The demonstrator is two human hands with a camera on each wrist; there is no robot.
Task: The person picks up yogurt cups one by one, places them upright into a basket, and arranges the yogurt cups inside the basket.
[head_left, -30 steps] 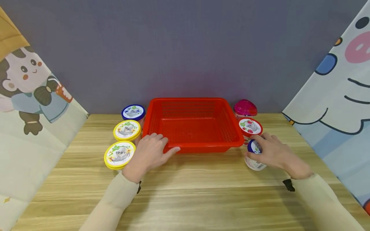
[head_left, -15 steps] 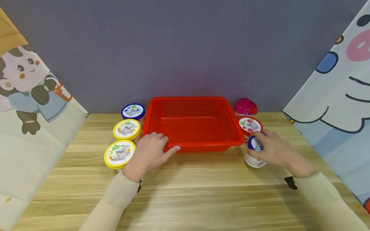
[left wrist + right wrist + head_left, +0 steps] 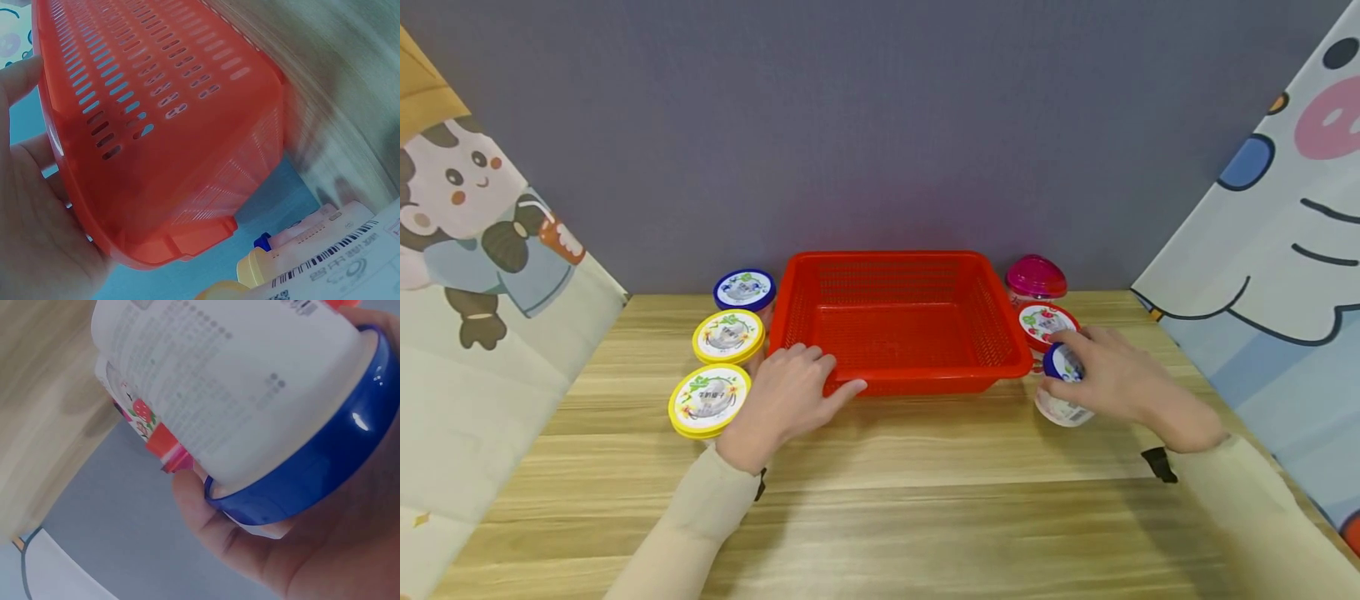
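Note:
My left hand (image 3: 790,392) grips the front left rim of a red plastic basket (image 3: 895,387); the left wrist view shows its fingers partly behind the rim (image 3: 59,147). My right hand (image 3: 1112,375) holds a white tub (image 3: 1062,407) by its blue lid (image 3: 312,469). The tub leans, its lid tipped toward the hand; whether its base touches the table cannot be told. Just behind it stands a red-lidded tub (image 3: 1047,323), partly covered by my fingers. A tub with a domed pink lid (image 3: 1036,277) is farther back, beside the basket.
Left of the basket, a blue-lidded tub (image 3: 745,289) stands behind two yellow-lidded tubs, the middle one (image 3: 728,336) and the front one (image 3: 710,401). A grey wall (image 3: 880,125) rises behind the wooden table (image 3: 925,517). Printed cloths hang at both sides.
My right hand and the blue-lidded tub have shifted slightly away from me, and the tub's lid covers more of the red-lidded tub's front. The left hand and basket stay in place.

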